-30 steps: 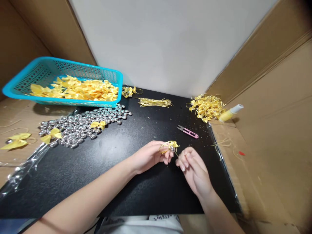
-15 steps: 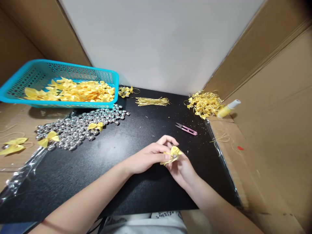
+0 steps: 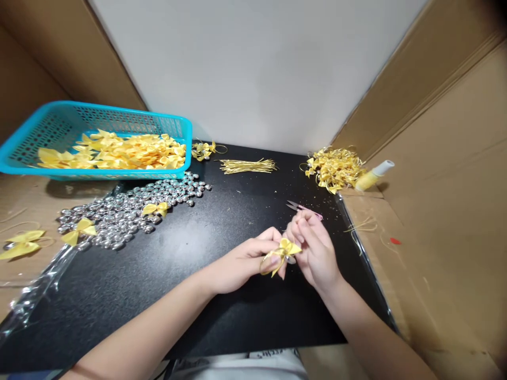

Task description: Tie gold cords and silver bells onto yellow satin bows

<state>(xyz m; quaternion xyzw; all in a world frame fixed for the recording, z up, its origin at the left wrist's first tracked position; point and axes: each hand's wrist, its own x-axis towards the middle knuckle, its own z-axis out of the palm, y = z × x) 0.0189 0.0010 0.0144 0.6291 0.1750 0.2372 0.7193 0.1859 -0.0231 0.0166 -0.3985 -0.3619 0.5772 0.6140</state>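
Between the thumb and fingers of my left hand point(image 3: 245, 261) is a yellow ribbon bow point(image 3: 288, 247), with a silvery bead at its middle and a gold cord loop hanging toward the thumb. Just right of the bow, my right hand point(image 3: 317, 245) is closed, thumb against curled fingers. Whatever it pinches, if anything, is too small to make out. Behind that hand lies a pair of pink thread snips point(image 3: 303, 207), partly covered by the fingers. A bundle of gold cords point(image 3: 247, 166) lies farther back on the black table point(image 3: 222, 211).
At the back left, a blue basket point(image 3: 95, 173) holds many yellow bows. Silver beads point(image 3: 122, 211) spread before it, with a loose bow point(image 3: 80, 230) on their edge. A heap of finished-looking bows point(image 3: 335, 169) sits at the back right beside a yellow thread spool point(image 3: 374, 176). Cardboard walls flank both sides.
My right hand has drawn away from under the bow to the right and up, its fingers now pinched and overlapping the snips. My left hand still holds the bow, now more exposed.
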